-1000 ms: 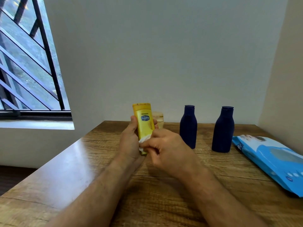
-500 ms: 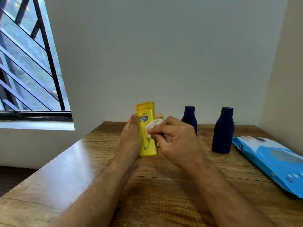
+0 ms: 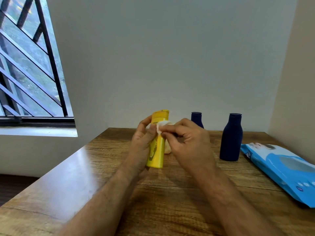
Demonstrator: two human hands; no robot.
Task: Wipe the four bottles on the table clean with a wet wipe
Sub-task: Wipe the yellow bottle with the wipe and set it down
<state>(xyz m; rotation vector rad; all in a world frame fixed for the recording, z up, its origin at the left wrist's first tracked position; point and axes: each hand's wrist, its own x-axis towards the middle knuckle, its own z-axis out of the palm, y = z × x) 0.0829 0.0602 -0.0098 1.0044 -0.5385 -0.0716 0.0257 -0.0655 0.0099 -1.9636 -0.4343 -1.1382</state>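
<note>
Yellow bottle (image 3: 157,149) up off the wooden counter (image 3: 85,176), near the middle, held by the left hand (image 3: 142,147). Standing tall, cap at the top, flat end at the bottom, leaning just a bit to the right at the top. Left hand wrapped round its left side, thumb across the front near the cap. Right hand (image 3: 189,143) pinching a small white wet wipe (image 3: 161,127) between thumb and first finger, other fingers curled in. Wipe pressed on the bottle just under the cap, on the front and right side. Behind the yellow bottle, a bit of a pale bottle (image 3: 167,148) peeking out, mostly hidden. First dark blue bottle (image 3: 196,119) standing straight at the back, lower part covered by the right hand. Second dark blue bottle (image 3: 231,138) standing straight to the right, cap up, on the counter, well apart from both hands. Blue pack of wipes (image 3: 281,169) lying flat at the far right edge, just beside the second blue bottle. Barred window (image 3: 29,65) on the left wall.
</note>
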